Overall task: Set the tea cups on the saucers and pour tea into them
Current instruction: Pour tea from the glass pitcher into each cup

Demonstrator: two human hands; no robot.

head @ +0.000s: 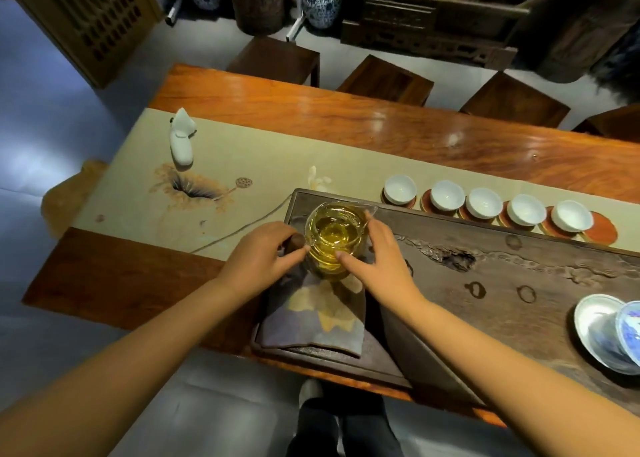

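A glass pitcher [333, 239] of yellow tea stands on a folded cloth [313, 312] at the left end of the dark tea tray [485, 276]. My left hand [263, 257] touches its left side at the handle, and my right hand [375, 259] cups its right side. Several white tea cups, among them the leftmost [400, 189] and the rightmost [571, 215], sit in a row on reddish saucers behind the tray. One bare saucer [604, 231] lies at the row's right end. The cups look empty.
A white gaiwan with a blue pattern [613, 332] rests at the tray's right end. A white ceramic figure [181, 141] stands on the beige table runner [242, 151] at the left. Dark stools [386, 78] line the table's far side.
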